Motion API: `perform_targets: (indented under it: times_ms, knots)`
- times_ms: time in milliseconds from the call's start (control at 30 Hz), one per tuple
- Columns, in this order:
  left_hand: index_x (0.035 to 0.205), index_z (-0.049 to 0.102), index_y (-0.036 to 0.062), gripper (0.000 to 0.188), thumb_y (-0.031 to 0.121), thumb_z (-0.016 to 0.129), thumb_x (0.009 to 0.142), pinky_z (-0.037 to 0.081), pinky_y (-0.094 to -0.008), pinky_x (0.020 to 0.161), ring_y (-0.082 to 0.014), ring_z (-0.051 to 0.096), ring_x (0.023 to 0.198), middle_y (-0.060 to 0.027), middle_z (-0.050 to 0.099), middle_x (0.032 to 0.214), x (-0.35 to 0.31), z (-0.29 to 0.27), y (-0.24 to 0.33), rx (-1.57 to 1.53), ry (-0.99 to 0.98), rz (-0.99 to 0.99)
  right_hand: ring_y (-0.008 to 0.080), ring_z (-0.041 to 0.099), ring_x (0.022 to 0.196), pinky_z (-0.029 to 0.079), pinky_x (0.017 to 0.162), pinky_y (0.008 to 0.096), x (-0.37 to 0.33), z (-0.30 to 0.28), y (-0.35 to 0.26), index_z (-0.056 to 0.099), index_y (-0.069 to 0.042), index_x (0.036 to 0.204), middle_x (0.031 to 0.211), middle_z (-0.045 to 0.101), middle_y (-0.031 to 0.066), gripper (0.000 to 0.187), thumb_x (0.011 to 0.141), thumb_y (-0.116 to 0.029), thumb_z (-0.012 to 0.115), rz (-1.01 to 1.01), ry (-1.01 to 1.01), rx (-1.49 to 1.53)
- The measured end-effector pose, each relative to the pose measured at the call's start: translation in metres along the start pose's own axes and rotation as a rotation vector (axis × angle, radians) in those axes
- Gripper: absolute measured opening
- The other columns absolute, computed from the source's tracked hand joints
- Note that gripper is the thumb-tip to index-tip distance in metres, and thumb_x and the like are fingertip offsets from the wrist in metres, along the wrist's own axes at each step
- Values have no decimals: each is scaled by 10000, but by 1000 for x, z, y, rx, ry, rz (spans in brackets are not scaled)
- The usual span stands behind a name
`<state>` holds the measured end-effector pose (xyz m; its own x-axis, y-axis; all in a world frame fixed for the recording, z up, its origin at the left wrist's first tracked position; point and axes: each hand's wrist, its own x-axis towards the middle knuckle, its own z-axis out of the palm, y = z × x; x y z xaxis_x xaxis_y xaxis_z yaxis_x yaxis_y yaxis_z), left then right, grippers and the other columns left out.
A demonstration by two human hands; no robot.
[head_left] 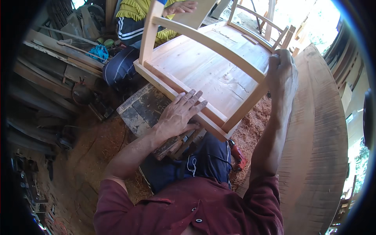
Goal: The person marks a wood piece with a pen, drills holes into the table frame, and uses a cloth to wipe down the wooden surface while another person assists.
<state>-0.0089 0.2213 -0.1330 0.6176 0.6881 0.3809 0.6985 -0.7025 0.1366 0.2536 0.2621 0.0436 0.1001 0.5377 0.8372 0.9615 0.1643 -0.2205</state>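
In front of me a pale wooden frame with a broad panel (211, 66) lies upside down, its legs pointing up. A curved crosspiece (211, 44) joins the two near legs. My left hand (182, 111) rests on the near rail (168, 84), fingers stretched out and spread. Around the upper end of the near right leg (248, 102), my right hand (281, 72) is closed, hiding the tip. Beneath the frame's near left side is a worn, stained work block (137, 111). A red power drill (237, 154) lies below the frame's right corner, by my leg.
Across the frame sits a person in a yellow ruffled top (131, 9), one hand (182, 8) near the far left leg. A large wooden slab (317, 145) stretches along the right. Wood shavings (252, 125) cover the floor; stacked boards (43, 94) and a blue bag (98, 53) are left.
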Motion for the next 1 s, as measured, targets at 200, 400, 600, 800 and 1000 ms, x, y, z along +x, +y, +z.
perform_targets:
  times_ms: [200, 400, 600, 800, 1000]
  knots:
    - [1491, 380, 153, 880, 386, 786, 746, 213, -468, 1209, -329, 259, 1462, -138, 306, 1570, 0, 1, -1, -36, 28, 24, 407, 676, 891, 506, 793, 485, 17, 22, 23, 683, -66, 1034, 944, 695, 251, 322, 923, -283, 473, 250, -183, -131]
    - [1507, 362, 148, 884, 413, 765, 767, 215, -475, 1204, -332, 243, 1472, -137, 288, 1583, 1, 0, -1, -15, 5, 7, 410, 656, 1020, 490, 892, 472, 29, 33, 32, 680, -33, 1086, 1027, 695, 249, 432, 911, -378, 488, 304, -297, -231]
    - [1499, 372, 140, 877, 432, 759, 769, 237, -479, 1190, -341, 267, 1461, -150, 312, 1569, 2, 0, -1, -4, 9, 9, 385, 634, 1091, 474, 941, 476, 34, 32, 24, 666, -32, 1143, 1115, 675, 249, 461, 930, -402, 491, 315, -470, -343]
    - [1491, 385, 150, 865, 425, 764, 764, 233, -481, 1190, -336, 283, 1458, -151, 325, 1566, 3, 2, -3, -37, 21, 0, 310, 602, 1174, 451, 965, 463, 38, 52, -7, 632, -171, 1270, 1220, 666, 154, 501, 980, -529, 434, -170, -199, -423]
    - [1492, 390, 169, 805, 380, 742, 799, 221, -515, 1187, -351, 242, 1475, -143, 241, 1606, 5, 5, -7, -77, -12, 21, 302, 654, 1084, 519, 901, 435, 34, 58, 9, 637, -156, 1258, 1123, 707, 116, 486, 1030, -485, 362, -128, -391, -566]
